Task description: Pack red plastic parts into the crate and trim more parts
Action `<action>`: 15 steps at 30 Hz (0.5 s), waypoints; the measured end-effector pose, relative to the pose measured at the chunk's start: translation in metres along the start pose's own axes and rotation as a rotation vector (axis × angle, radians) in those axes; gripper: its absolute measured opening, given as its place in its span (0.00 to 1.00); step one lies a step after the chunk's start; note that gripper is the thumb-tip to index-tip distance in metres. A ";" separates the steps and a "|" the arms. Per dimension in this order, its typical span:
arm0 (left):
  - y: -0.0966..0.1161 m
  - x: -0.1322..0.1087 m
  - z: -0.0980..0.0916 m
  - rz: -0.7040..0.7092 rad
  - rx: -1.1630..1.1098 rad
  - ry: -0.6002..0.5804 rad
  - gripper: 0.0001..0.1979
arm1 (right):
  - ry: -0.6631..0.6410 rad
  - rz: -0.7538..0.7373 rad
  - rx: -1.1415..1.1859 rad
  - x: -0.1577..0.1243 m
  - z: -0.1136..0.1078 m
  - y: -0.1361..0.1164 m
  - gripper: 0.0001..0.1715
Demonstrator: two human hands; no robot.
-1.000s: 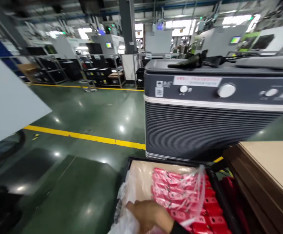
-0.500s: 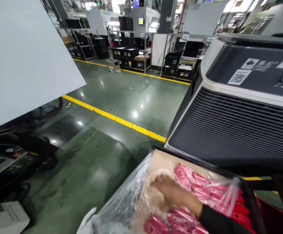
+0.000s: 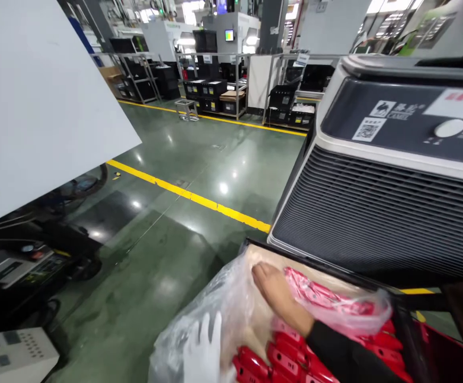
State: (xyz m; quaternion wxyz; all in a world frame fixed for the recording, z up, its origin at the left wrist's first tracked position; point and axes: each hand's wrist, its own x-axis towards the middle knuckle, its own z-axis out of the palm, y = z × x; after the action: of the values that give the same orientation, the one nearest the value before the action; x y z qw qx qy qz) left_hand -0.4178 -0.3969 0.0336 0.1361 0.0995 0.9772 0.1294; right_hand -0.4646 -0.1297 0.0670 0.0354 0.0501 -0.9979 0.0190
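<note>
My right hand (image 3: 275, 292), bare below a black sleeve, reaches over an open box (image 3: 303, 256). Its fingers are curled at the cardboard-coloured far wall, closed on clear plastic film (image 3: 243, 287). In a white glove, my left hand (image 3: 204, 348) lies against the film draped over the box's left side, fingers stretched and apart. Shiny red plastic parts (image 3: 289, 356) with small holes lie in rows inside, uncovered near the front. More red parts show through crumpled film at the back right.
A large grey air cooler (image 3: 359, 213) with a slatted front stands right behind the box. A white panel (image 3: 48, 106) juts in at the left, above dark equipment and a control box (image 3: 18, 354). Yellow lines (image 3: 203, 199) cross the green floor; racks of black crates (image 3: 211, 93) stand beyond.
The film has been drawn back from the front red parts, which now show bare. My right hand's fingers have curled at the far wall. My gloved left hand has come up and rightward into view.
</note>
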 end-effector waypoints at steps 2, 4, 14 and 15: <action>0.024 0.045 -0.007 0.035 -0.033 0.055 0.34 | 0.060 0.042 -0.062 0.036 -0.005 0.025 0.04; 0.025 0.104 -0.014 0.028 -0.103 0.049 0.30 | 0.111 0.089 -0.116 0.066 -0.005 0.049 0.06; 0.020 0.280 0.035 0.165 -0.736 -0.340 0.14 | 0.173 0.066 -0.201 0.139 0.049 0.097 0.11; 0.026 0.283 0.042 0.139 -0.806 -0.337 0.14 | 0.160 0.073 -0.190 0.147 0.056 0.098 0.11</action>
State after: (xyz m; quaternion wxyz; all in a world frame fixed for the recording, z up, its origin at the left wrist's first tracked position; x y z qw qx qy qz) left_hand -0.6685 -0.2977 -0.0662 0.3125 0.1237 0.8037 0.4911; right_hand -0.6239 -0.0494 0.0187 0.1190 0.0084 -0.9904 -0.0706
